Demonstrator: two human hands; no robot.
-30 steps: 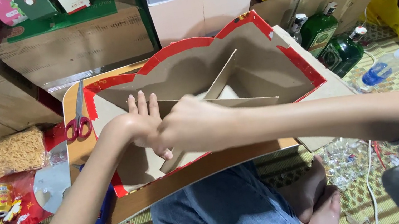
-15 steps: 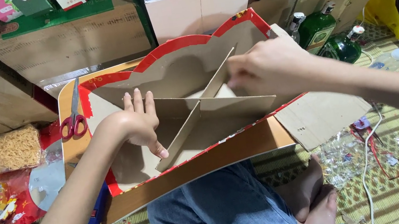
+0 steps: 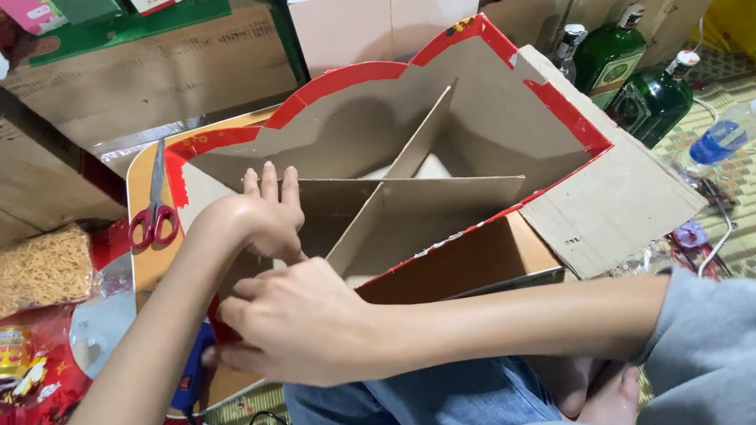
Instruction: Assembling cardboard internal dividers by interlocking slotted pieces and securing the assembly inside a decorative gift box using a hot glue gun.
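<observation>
Red-edged cardboard gift box (image 3: 498,138) at frame centre, tilted on the lap, long axis running lower left to upper right, open side up. Left hand (image 3: 262,216) pressed flat inside, fingers spread on the divider (image 3: 418,206). Right hand (image 3: 299,321) grips the near-left rim. Scissors (image 3: 156,202) just left; green bottles (image 3: 630,77) crowd upper right.

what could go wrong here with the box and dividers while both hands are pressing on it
The cardboard dividers look thin and loosely slotted, so pressure from the left hand might bend or unseat them. The red-edged box sits tilted on the lap, gripped at its near corner by the right hand; it could slip towards the green bottles.
</observation>
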